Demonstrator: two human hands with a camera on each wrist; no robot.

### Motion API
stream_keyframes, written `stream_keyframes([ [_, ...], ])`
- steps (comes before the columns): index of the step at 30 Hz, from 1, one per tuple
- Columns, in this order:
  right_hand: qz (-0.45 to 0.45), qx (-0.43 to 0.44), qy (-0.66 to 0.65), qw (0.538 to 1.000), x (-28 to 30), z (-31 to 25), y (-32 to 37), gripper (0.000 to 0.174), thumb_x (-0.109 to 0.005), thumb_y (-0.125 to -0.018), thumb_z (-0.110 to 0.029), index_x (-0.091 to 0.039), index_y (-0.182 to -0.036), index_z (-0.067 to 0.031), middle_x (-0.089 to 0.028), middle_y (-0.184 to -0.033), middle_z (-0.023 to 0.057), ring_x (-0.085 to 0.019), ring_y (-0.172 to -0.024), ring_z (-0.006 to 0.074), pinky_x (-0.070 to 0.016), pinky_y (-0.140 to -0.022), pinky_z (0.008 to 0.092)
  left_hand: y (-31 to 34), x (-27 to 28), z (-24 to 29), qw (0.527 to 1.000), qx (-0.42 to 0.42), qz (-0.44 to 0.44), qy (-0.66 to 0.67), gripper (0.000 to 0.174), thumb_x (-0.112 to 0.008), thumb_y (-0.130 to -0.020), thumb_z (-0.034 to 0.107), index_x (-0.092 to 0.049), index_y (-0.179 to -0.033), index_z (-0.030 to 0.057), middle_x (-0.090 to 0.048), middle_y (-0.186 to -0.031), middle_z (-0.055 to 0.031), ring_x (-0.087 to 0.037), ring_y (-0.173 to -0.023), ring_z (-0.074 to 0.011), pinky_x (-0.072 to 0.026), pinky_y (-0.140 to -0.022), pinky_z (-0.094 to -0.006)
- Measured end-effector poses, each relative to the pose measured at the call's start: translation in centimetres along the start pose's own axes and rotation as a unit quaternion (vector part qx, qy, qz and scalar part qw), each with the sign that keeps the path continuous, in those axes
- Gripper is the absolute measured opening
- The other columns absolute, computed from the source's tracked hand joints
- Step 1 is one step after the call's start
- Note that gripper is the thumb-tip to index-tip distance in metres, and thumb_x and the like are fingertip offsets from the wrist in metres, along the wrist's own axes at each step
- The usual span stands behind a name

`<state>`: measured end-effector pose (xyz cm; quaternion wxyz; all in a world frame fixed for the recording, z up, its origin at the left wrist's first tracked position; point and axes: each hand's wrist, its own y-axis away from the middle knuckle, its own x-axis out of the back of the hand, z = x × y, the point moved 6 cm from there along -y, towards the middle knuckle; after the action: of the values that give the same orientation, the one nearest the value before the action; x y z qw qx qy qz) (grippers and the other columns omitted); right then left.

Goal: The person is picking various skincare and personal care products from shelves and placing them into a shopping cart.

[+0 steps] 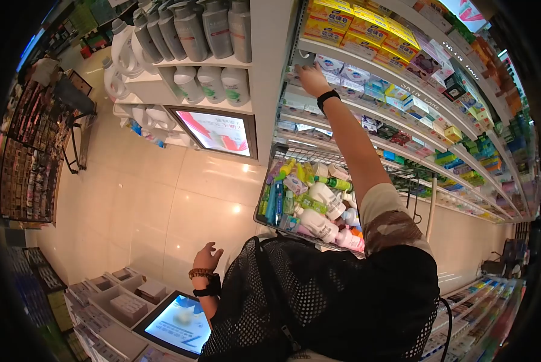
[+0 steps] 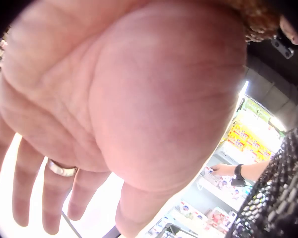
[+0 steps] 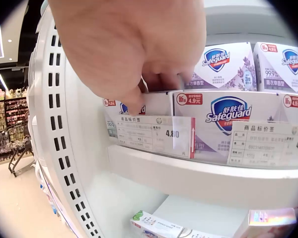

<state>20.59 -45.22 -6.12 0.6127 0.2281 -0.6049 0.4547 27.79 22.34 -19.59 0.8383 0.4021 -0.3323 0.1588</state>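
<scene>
My right hand (image 1: 311, 79) reaches up to a shelf of boxed soap at its left end. In the right wrist view, the thumb lies against the front of a white-and-purple Safeguard soap box (image 3: 157, 102) and the curled fingers go behind its top edge. A price tag (image 3: 154, 136) covers the lower part of that box. Beside it stands another Safeguard soap box (image 3: 228, 116), with more stacked behind. My left hand (image 1: 207, 257) hangs low at my side, holding nothing, its fingers extended; a ring shows in the left wrist view.
A shopping cart (image 1: 259, 208) full of bottles and packs stands before me, under the reaching arm. Left of the soap shelves, a white pillar (image 1: 269, 78) adjoins shelves of large bottles (image 1: 213, 33). A low display with a lit screen (image 1: 180, 323) is by my left hand.
</scene>
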Motion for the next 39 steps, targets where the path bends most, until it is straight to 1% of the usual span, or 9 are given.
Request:
stream_keyframes([
  [10,0.008,-0.007,0.013,1.000,-0.8,0.4,0.2,0.057,-0.053,-0.092,-0.004,-0.043,-0.147,0.0021,-0.066,-0.124,0.0190,-0.062,-0.117,0.0370,-0.0427,-0.108,0.0523,-0.3,0.3,0.5,1.000,0.011,0.003,-0.015,0.056,-0.070,-0.091,0.038,-0.061,-0.135,0.0037,-0.073,-0.116,-0.0204,-0.072,-0.105,-0.0359,-0.0568,-0.092,-0.0431],
  [17,0.018,0.011,0.000,1.000,0.3,0.4,0.9,0.050,-0.054,-0.091,-0.002,-0.050,-0.141,0.0032,-0.065,-0.124,0.0185,-0.062,-0.116,0.0359,-0.0425,-0.109,0.0482,-0.3,0.3,1.3,0.999,0.018,-0.026,-0.021,0.058,-0.069,-0.092,0.040,-0.059,-0.136,0.0039,-0.073,-0.117,-0.0203,-0.070,-0.109,-0.0363,-0.0557,-0.094,-0.0443],
  [23,0.096,0.030,-0.080,0.992,2.4,-0.3,2.4,0.049,-0.056,-0.087,0.003,-0.054,-0.136,0.0033,-0.064,-0.119,0.0189,-0.061,-0.113,0.0369,-0.0418,-0.110,0.0492,-0.3,0.2,0.9,1.000,0.002,-0.006,-0.021,0.055,-0.069,-0.092,0.040,-0.062,-0.132,0.0032,-0.074,-0.114,-0.0195,-0.070,-0.104,-0.0378,-0.0560,-0.091,-0.0457],
  [28,0.331,0.030,-0.045,0.942,9.1,-4.3,9.6,0.053,-0.056,-0.086,0.007,-0.051,-0.139,0.0050,-0.059,-0.122,0.0174,-0.058,-0.113,0.0355,-0.0440,-0.109,0.0473,-0.1,0.9,2.5,1.000,-0.014,-0.008,0.012,0.053,-0.073,-0.090,0.034,-0.061,-0.132,0.0038,-0.074,-0.112,-0.0181,-0.071,-0.100,-0.0367,-0.0567,-0.089,-0.0443],
  [32,0.232,-0.059,-0.303,0.923,9.8,-11.5,18.4,0.055,-0.062,-0.086,0.006,-0.053,-0.140,0.0002,-0.058,-0.129,0.0198,-0.057,-0.118,0.0385,-0.0487,-0.100,0.0444,0.7,5.4,11.3,0.950,-0.217,0.191,0.120,0.080,-0.086,-0.077,0.015,-0.049,-0.147,0.0078,-0.064,-0.133,-0.0148,-0.061,-0.120,-0.0321,-0.0534,-0.096,-0.0427],
  [35,0.006,0.124,-0.426,0.896,10.1,-21.2,23.6,0.059,-0.059,-0.088,0.004,-0.049,-0.145,-0.0025,-0.057,-0.132,0.0196,-0.056,-0.122,0.0381,-0.0482,-0.103,0.0431,1.2,7.7,18.5,0.907,-0.308,0.224,0.177,0.090,-0.086,-0.077,0.009,-0.041,-0.154,0.0079,-0.058,-0.142,-0.0142,-0.054,-0.130,-0.0300,-0.0536,-0.096,-0.0433],
  [36,-0.027,0.183,-0.465,0.866,10.4,-23.9,24.8,0.060,-0.059,-0.088,0.004,-0.047,-0.147,-0.0030,-0.057,-0.132,0.0187,-0.056,-0.122,0.0379,-0.0480,-0.103,0.0433,1.3,8.4,20.9,0.892,-0.338,0.239,0.182,0.079,-0.087,-0.075,0.010,-0.050,-0.145,0.0036,-0.063,-0.131,-0.0170,-0.061,-0.119,-0.0317,-0.0531,-0.094,-0.0414],
  [38,-0.055,0.206,-0.549,0.808,12.4,-26.9,26.2,0.059,-0.061,-0.090,0.001,-0.047,-0.148,-0.0032,-0.055,-0.134,0.0188,-0.055,-0.124,0.0369,-0.0465,-0.106,0.0437,-1.9,5.5,19.6,0.918,-0.327,0.110,0.197,0.062,-0.088,-0.075,0.011,-0.059,-0.129,0.0025,-0.068,-0.120,-0.0168,-0.067,-0.108,-0.0302,-0.0551,-0.089,-0.0387],
  [39,-0.079,0.207,-0.574,0.788,12.2,-26.5,25.9,0.058,-0.063,-0.091,-0.004,-0.047,-0.147,-0.0031,-0.056,-0.132,0.0198,-0.055,-0.125,0.0368,-0.0464,-0.106,0.0439,-1.7,6.0,20.1,0.927,-0.297,0.115,0.198,0.044,-0.087,-0.076,0.010,-0.063,-0.112,0.0018,-0.071,-0.105,-0.0152,-0.072,-0.093,-0.0294,-0.0570,-0.082,-0.0370],
])
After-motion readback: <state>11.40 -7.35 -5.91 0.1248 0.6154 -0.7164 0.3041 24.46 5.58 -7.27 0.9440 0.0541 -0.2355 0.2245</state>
